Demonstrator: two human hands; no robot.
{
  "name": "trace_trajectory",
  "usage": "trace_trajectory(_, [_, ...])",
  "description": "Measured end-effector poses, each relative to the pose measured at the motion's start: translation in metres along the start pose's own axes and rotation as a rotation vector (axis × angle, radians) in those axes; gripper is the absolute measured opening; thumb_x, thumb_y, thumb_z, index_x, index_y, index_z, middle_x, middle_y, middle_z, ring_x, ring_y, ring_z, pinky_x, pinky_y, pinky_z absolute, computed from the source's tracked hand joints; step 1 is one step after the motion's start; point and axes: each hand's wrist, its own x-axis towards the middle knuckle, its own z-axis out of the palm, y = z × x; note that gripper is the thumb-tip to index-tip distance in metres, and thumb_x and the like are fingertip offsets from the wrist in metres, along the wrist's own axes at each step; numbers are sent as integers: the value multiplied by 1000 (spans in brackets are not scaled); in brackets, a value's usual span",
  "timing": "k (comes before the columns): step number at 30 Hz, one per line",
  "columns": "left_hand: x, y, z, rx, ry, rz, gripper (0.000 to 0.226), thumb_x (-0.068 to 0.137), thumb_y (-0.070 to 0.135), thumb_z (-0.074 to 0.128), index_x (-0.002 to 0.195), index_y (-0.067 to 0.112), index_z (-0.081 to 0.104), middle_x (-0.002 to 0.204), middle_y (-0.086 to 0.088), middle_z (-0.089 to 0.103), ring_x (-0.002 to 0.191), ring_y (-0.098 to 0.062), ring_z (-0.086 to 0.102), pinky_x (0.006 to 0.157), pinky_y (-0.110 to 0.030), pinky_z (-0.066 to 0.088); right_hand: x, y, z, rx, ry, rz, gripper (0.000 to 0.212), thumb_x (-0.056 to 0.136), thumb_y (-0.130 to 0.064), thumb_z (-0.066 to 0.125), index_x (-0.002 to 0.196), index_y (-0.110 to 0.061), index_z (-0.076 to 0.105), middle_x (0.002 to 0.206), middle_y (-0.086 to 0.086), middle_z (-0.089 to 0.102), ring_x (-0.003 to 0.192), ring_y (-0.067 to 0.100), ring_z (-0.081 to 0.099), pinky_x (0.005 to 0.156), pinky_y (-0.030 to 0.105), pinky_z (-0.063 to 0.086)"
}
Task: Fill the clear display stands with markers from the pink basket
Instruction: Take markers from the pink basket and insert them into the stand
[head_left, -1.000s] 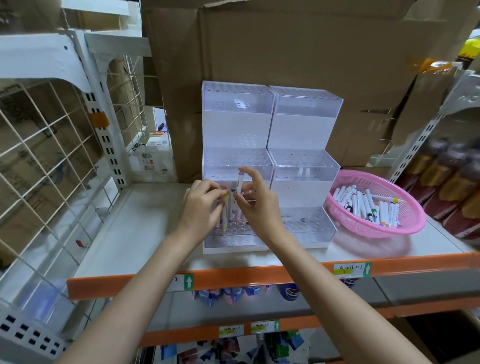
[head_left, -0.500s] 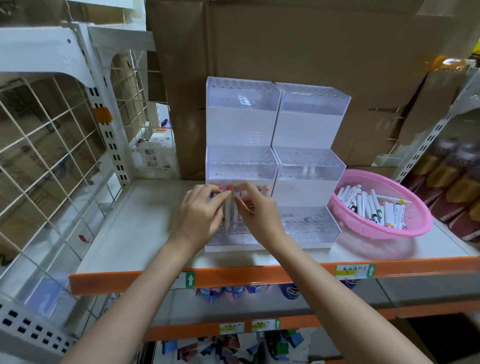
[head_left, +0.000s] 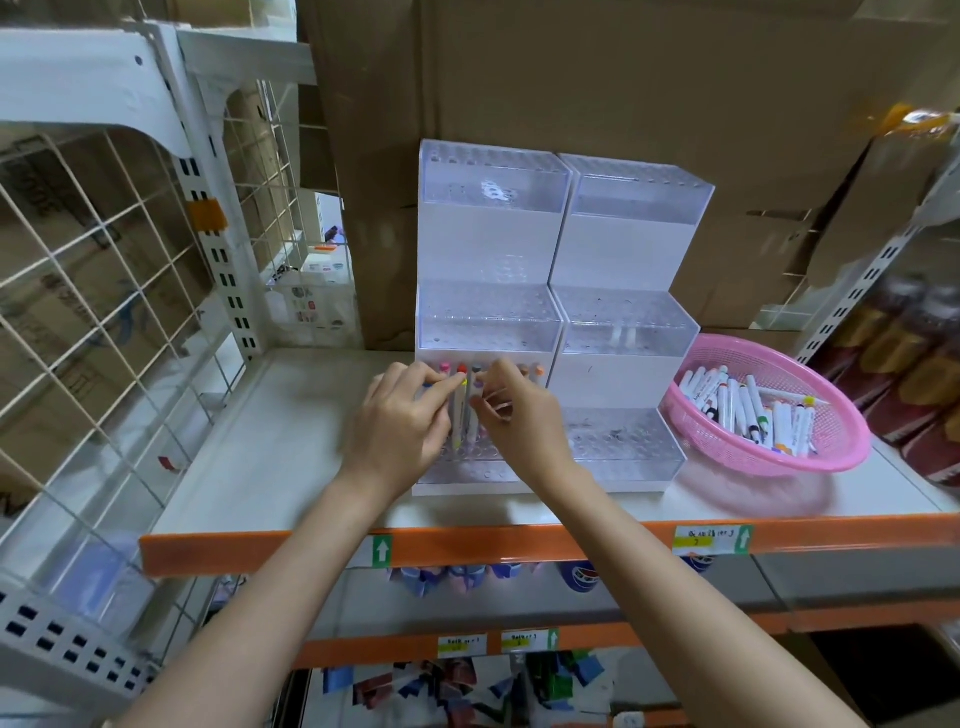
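Note:
Two clear three-step display stands sit side by side on the shelf, the left stand and the right stand. Both hands work over the left stand's lowest step. My left hand holds a bunch of markers, one with a yellow cap, upright over the holes. My right hand pinches a marker with a purple cap next to them. A row of markers stands at the back of that step. The pink basket at the right holds several white markers.
The stands rest on a white shelf with an orange front edge. Cardboard boxes stand behind. A white wire grid closes the left side. Bottles fill the neighbouring shelf at the right. Goods hang below.
My right hand has brought its purple-capped marker down from above the stand to the lowest step, beside the left hand's bunch. The camera view has shifted slightly.

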Motion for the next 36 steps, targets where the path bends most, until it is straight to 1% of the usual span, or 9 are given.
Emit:
trace_trajectory(5, [0,3,-1,2,-7,-18,39,85,19,43,114,11,68,92,-7,60,86,-23,48,70,-37,45,3,-2,-3,-26,-4,23,19,83,-7,71,86,-8,52,66,0,60,65,23,58,90,51,49])
trace_trajectory(8, [0,4,-4,-5,-27,-40,40,85,21,42,114,12,68,92,-6,59,86,-25,51,72,-38,46,5,-3,-4,5,-29,73,22,82,-11,72,87,-13,51,70,-3,61,67,19,59,79,42,52])
trace_trajectory(11, [1,5,-6,-20,-61,-73,42,83,22,41,115,14,67,94,-5,58,87,-25,52,73,-38,46,6,-3,-4,64,-26,117,24,82,-11,72,85,-17,49,73,-1,63,66,21,61,66,40,52])
trace_trajectory(16, [3,9,-11,-51,-110,-116,44,81,26,40,114,15,67,96,-3,58,89,-23,51,73,-37,46,-3,10,2,20,-144,112,21,82,-9,71,95,-11,54,80,2,66,75,27,63,71,45,54])
trace_trajectory(21, [6,17,-14,-38,-117,-124,42,81,27,42,115,14,65,103,-5,59,97,-22,51,78,-38,46,-11,13,-15,80,-95,80,25,85,-17,71,106,-11,59,85,1,65,73,16,60,70,27,51])
trace_trajectory(24, [13,36,-8,5,-130,-25,38,80,21,50,115,14,64,107,-5,58,101,-22,51,81,-38,44,-14,21,-34,68,-80,79,23,87,-18,67,109,-15,59,84,0,66,73,13,60,69,28,49])
trace_trajectory(29, [32,85,25,-20,-208,85,39,77,16,63,115,13,65,110,-8,61,105,-28,56,86,-41,45,-27,50,-81,-143,-39,164,25,89,-26,64,111,-16,61,98,-1,67,90,16,60,73,33,48])
trace_trajectory(32, [47,116,47,-55,-244,133,39,78,21,53,114,12,66,106,-7,62,99,-28,59,83,-38,47,-38,76,-117,-251,28,243,25,89,-29,62,112,-18,61,102,-1,67,96,16,60,74,34,49])
trace_trajectory(36, [69,157,80,-117,-295,171,40,74,20,54,111,12,67,104,-8,63,97,-30,61,79,-37,48,-46,113,-165,-343,57,334,30,89,-30,61,115,-15,62,103,6,66,99,26,59,78,41,49])
